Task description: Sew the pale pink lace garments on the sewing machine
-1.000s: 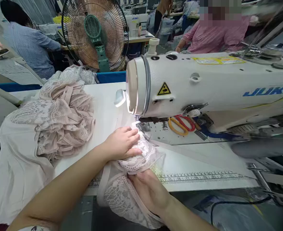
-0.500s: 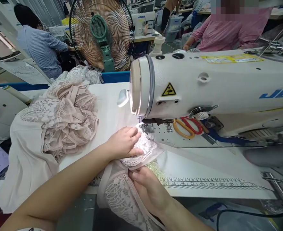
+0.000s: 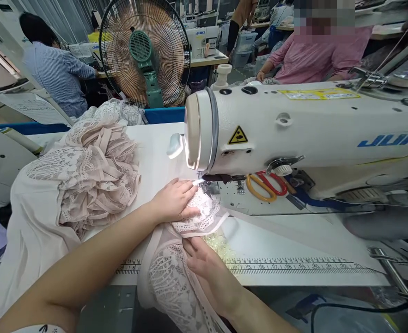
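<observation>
Pale pink lace fabric [image 3: 204, 215] lies under the sewing machine's [image 3: 252, 125] needle area, and its lace-patterned lower part [image 3: 172, 277] hangs over the table's front edge. My left hand [image 3: 176, 201] rests flat on the fabric, fingers stretched toward the presser foot [image 3: 207, 185]. Below it, my right hand [image 3: 212, 273] has its fingertips at the garment's edge, partly tucked behind the cloth. A narrow pale strip of fabric [image 3: 273, 226] runs from the right toward the lace.
Left of the machine sits a heap of lace garments [image 3: 100, 171]. Scissors [image 3: 262, 187] lie beneath the machine arm. A printed ruler [image 3: 294, 265] runs along the table's front. Behind stand a large fan [image 3: 143, 51] and two seated people [image 3: 56, 69].
The view has shifted slightly. My right hand's fingers have straightened and loosened at the garment's edge. My left hand stays flat on the lace, close to the presser foot.
</observation>
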Tool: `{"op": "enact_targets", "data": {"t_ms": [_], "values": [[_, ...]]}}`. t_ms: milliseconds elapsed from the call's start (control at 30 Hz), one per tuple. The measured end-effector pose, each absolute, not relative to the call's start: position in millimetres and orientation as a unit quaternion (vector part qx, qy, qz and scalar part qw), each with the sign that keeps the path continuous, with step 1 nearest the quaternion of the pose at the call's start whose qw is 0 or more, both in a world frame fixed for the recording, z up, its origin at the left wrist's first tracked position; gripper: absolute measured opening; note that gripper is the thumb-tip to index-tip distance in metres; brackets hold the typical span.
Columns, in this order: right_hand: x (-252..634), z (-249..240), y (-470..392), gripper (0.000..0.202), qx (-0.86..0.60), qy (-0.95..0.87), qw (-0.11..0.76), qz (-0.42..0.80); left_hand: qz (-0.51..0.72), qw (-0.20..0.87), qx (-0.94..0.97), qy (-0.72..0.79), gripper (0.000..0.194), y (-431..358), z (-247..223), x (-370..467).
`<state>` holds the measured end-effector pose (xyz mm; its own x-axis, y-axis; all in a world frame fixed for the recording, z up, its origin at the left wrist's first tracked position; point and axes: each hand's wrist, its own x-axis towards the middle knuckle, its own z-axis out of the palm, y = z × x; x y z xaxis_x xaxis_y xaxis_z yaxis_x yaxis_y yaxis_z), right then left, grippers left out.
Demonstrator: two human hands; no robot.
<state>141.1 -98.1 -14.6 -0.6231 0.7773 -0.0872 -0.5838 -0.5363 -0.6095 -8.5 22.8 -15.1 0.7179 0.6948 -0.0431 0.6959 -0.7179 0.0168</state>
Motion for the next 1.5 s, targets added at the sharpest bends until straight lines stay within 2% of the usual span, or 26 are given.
{"op": "enact_targets", "data": {"t_ms": [267, 367, 467, 567, 600, 667, 733, 833, 1033, 1067, 1233, 1500], "values": [[128, -15, -90, 0.059, -0.167, -0.323, 0.390, 0.846, -0.012, 0.021, 0.941, 0.338, 0.074, 36, -14, -18], [127, -13, -88, 0.052, -0.222, -0.422, 0.362, 0.801, 0.012, 0.048, 0.929, 0.367, 0.060, 22, 0, -13], [139, -7, -92, 0.040, -0.320, -0.627, 0.260, 0.661, 0.032, 0.144, 0.899, 0.413, 0.052, -6, 13, -9], [164, -1, -97, 0.031, -0.324, -0.785, 0.148, 0.506, 0.027, 0.144, 0.912, 0.384, 0.054, -27, 12, -19], [173, -2, -96, 0.028, -0.328, -0.816, 0.151, 0.451, 0.025, 0.125, 0.920, 0.371, 0.050, -29, 9, -25], [192, -8, -89, 0.024, -0.374, -0.849, 0.212, 0.306, 0.024, 0.095, 0.932, 0.350, 0.043, -29, 3, -40], [206, -19, -75, 0.030, -0.438, -0.848, 0.264, 0.136, 0.018, 0.081, 0.938, 0.337, 0.044, -25, -1, -53], [213, -34, -52, 0.040, -0.466, -0.848, 0.254, -0.018, 0.009, 0.061, 0.937, 0.344, 0.042, -22, 2, -60], [202, -34, -39, 0.023, -0.381, -0.900, 0.205, -0.046, 0.032, 0.066, 0.952, 0.297, 0.019, -31, 16, -29], [202, -33, -40, 0.023, -0.372, -0.904, 0.205, -0.047, 0.031, 0.062, 0.951, 0.303, 0.021, -32, 15, -22], [209, -34, -43, 0.026, -0.351, -0.912, 0.205, -0.052, 0.012, -0.038, 0.943, 0.332, 0.057, -34, 0, -3], [207, -32, -35, 0.023, -0.357, -0.910, 0.205, -0.054, 0.062, -0.088, 0.957, 0.268, 0.039, -24, -15, -11]]}}
